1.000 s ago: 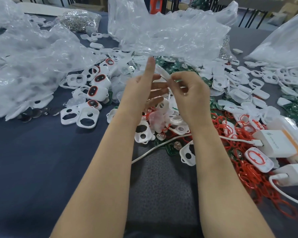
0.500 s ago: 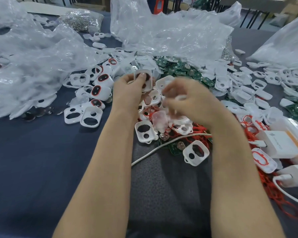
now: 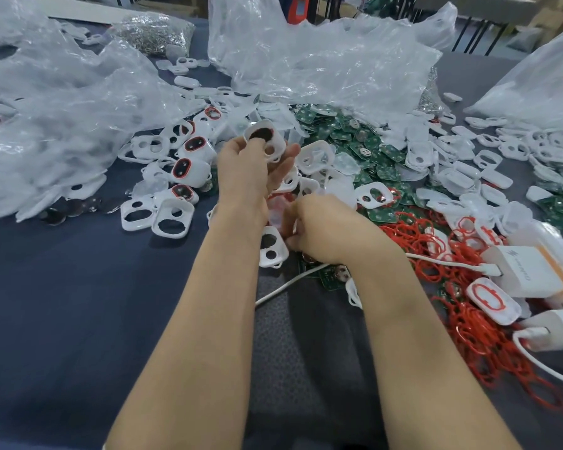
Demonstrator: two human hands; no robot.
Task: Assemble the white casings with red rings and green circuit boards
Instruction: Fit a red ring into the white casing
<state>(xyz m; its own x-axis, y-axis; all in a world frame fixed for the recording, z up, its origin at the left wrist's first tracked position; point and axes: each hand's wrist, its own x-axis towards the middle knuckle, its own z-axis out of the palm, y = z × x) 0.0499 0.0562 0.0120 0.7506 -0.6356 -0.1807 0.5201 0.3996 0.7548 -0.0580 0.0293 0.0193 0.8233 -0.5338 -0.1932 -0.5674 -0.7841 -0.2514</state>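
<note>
Both hands show on my feed: left hand (image 3: pixel 250 177) pinches a white casing (image 3: pixel 264 139) between thumb and fingertips, raised above the parts heap (image 3: pixel 315 157); right hand (image 3: pixel 325 228) curls its fingers down into that heap; what they pinch I cannot tell.

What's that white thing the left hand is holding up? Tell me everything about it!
It is a white casing, a small frame that looks like plastic, with rounded corners and two holes: a big one that looks dark and a smaller one beside it. The left hand grips it by its edges with thumb and fingers, holding it tilted above the pile of parts on the table. Nothing else touches it.
</note>
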